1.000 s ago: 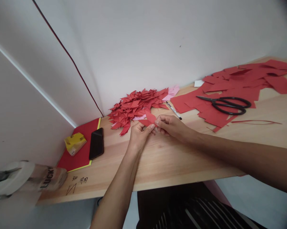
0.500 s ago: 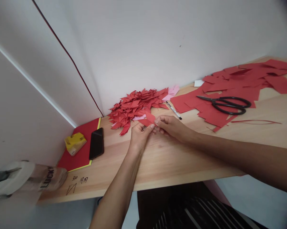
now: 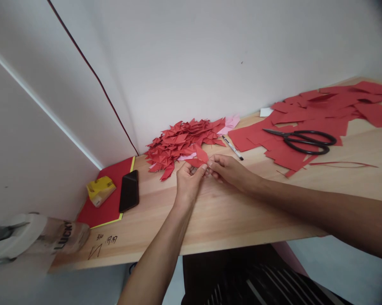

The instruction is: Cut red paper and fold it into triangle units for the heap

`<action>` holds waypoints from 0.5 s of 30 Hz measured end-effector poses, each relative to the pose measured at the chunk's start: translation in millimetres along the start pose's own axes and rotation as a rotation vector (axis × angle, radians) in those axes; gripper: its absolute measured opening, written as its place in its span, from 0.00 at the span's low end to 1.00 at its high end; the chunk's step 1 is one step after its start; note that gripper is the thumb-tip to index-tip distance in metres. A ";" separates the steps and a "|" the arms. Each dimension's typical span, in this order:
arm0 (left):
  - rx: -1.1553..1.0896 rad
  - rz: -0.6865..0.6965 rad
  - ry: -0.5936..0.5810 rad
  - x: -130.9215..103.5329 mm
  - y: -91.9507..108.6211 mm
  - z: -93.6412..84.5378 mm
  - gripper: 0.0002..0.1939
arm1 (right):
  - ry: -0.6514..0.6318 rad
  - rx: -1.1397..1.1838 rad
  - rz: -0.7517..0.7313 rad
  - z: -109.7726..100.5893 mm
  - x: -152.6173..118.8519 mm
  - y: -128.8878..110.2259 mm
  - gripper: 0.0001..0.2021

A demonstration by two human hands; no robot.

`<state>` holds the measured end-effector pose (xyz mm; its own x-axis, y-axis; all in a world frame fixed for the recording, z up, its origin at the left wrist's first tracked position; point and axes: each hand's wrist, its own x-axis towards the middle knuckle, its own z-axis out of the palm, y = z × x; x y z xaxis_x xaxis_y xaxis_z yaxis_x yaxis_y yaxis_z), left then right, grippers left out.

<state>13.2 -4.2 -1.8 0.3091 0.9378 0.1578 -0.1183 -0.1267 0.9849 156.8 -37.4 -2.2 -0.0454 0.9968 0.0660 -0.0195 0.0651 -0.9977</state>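
Observation:
A folded piece of red paper [image 3: 198, 159] is pinched between my two hands just above the wooden table. My left hand [image 3: 190, 178] grips its lower left side, thumb on top. On the right, my right hand [image 3: 224, 168] closes on the paper's other edge, and the fingertips of both hands nearly meet. My fingers hide the lower part of the paper. Right behind it lies a heap of folded red paper pieces [image 3: 181, 142], with bits of pink paper [image 3: 230, 124] at its edge.
A pen [image 3: 232, 148] lies behind my right hand. Black-handled scissors [image 3: 308, 142] rest on loose red paper sheets [image 3: 324, 112] at right. At left are a phone [image 3: 129, 191], a yellow packet [image 3: 100, 190], red sheets [image 3: 97, 216] and a clear bottle [image 3: 65, 235]. A wall bounds the table behind.
Both hands keep hold of the red paper, and its upper flap has shifted slightly between the fingers. The view has moved a little; everything else lies as before.

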 end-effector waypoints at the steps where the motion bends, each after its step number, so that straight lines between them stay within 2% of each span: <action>1: -0.017 -0.011 -0.004 0.0 -1.1 0.6 0.13 | -0.001 -0.011 -0.004 -0.4 0.2 0.6 0.12; 9: -0.074 -0.066 -0.023 1.3 -1.6 -2.3 0.14 | -0.110 -0.095 -0.046 -10.8 3.8 9.0 0.09; 15: -0.182 -0.087 0.002 0.1 3.5 -1.5 0.15 | -0.047 -0.141 -0.073 -8.1 2.2 1.6 0.09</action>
<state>11.4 -4.1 1.6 0.3240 0.9433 0.0721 -0.2600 0.0156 0.9655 164.8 -34.7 -3.8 -0.0960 0.9861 0.1359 0.1156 0.1467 -0.9824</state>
